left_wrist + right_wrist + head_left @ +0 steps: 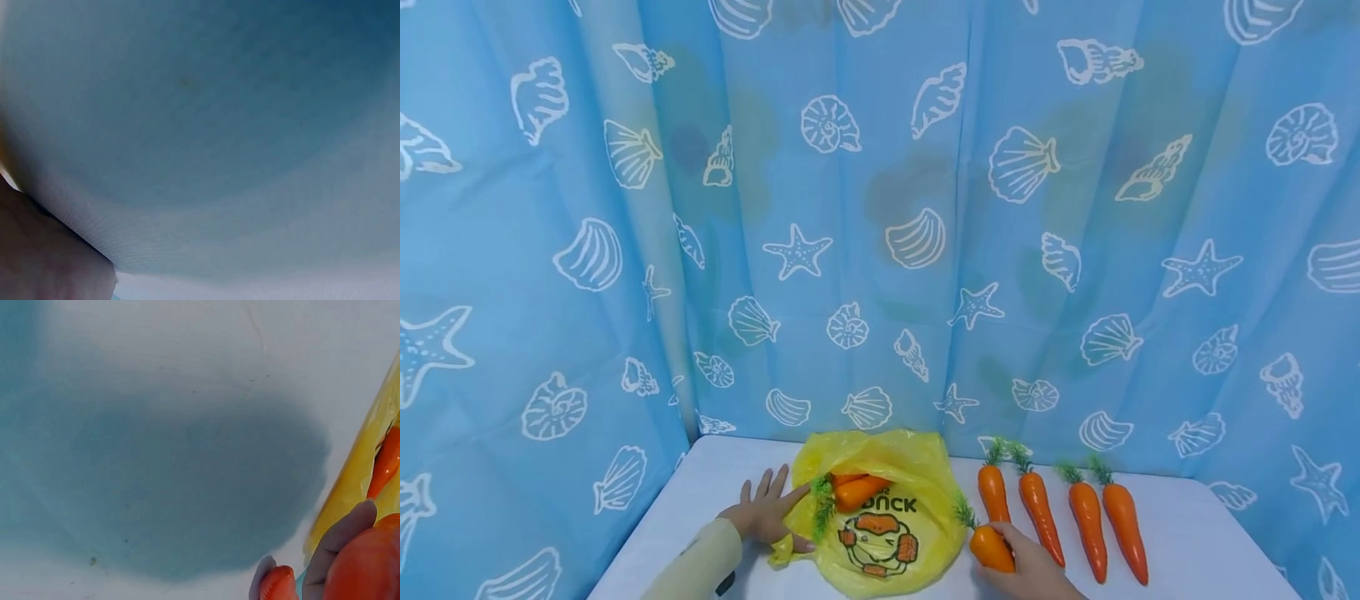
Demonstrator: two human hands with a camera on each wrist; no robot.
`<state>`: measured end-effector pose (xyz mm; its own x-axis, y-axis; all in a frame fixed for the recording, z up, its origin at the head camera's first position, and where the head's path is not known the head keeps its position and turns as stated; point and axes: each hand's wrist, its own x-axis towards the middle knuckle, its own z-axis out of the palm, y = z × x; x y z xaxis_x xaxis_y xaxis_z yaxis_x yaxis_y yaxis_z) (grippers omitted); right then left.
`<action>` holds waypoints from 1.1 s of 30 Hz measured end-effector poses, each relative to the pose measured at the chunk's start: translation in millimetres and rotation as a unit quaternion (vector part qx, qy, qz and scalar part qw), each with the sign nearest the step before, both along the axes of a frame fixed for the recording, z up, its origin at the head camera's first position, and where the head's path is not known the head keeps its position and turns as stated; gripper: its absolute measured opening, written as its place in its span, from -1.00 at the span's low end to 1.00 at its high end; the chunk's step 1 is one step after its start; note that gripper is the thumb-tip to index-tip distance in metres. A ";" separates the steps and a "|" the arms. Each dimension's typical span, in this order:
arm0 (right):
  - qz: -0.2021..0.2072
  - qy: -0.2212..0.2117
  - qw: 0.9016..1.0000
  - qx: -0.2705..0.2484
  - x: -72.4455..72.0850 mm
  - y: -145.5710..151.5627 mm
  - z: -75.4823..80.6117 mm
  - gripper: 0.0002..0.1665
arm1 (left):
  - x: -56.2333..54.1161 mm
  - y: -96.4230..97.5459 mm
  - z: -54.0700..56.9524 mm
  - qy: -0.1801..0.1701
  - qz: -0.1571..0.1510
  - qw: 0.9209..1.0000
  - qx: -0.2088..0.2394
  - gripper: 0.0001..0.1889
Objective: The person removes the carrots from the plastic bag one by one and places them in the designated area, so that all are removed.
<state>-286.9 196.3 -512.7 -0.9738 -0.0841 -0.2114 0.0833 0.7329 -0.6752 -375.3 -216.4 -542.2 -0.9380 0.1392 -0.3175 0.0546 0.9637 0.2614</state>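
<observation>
A yellow plastic bag (917,500) with dark print and a cartoon figure lies on the white table. Two orange carrots (859,493) with green tops show inside its mouth. My left hand (769,510) rests at the bag's left edge, fingers spread and straight; in the left wrist view only part of that hand (53,256) appears. At the bag's right side, my right hand (1026,567) grips another carrot (991,547), its leafy top pointing up and left. The right wrist view shows this carrot (362,569) close up, with fingers (340,540) around it.
To the right, several carrots lie in a row, from the near one (994,493) to the outer one (1125,525), tops towards the back. Behind the white table (1210,533) hangs a blue curtain (880,283) with white shell prints.
</observation>
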 end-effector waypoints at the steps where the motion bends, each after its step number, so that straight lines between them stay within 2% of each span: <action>1: -0.001 0.004 1.000 -0.003 -0.1 1.7 0.3 -0.09 | -0.2 1.1 0.7 -0.001 -0.002 1.000 0.000 0.23; 8: -0.028 -0.009 0.999 -0.015 -0.9 4.7 0.8 -0.01 | 1.7 3.9 7.1 -0.008 0.001 1.000 -0.008 0.24; 15: -0.043 -0.004 0.998 -0.038 -0.6 10.0 3.1 -0.07 | -2.0 2.8 -0.6 -0.002 0.004 1.000 -0.008 0.27; 18: -0.066 -0.006 0.997 -0.040 -0.2 12.8 5.5 -0.07 | -3.7 3.8 -1.8 -0.006 0.004 1.000 -0.007 0.27; 25: -0.121 -0.002 0.993 -0.015 -0.7 18.1 11.5 -0.01 | -2.9 7.5 4.5 0.004 -0.002 1.000 -0.004 0.29; 33: -0.156 -0.016 0.988 -0.003 1.7 20.1 3.4 0.01 | 4.7 6.3 8.9 -0.001 -0.009 1.000 -0.012 0.24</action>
<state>-285.2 216.4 -509.3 -0.9455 0.2177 -0.2422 0.3253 0.6647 -0.6725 -370.6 -210.1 -533.3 -0.9349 0.1477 -0.3228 0.0706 0.9685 0.2387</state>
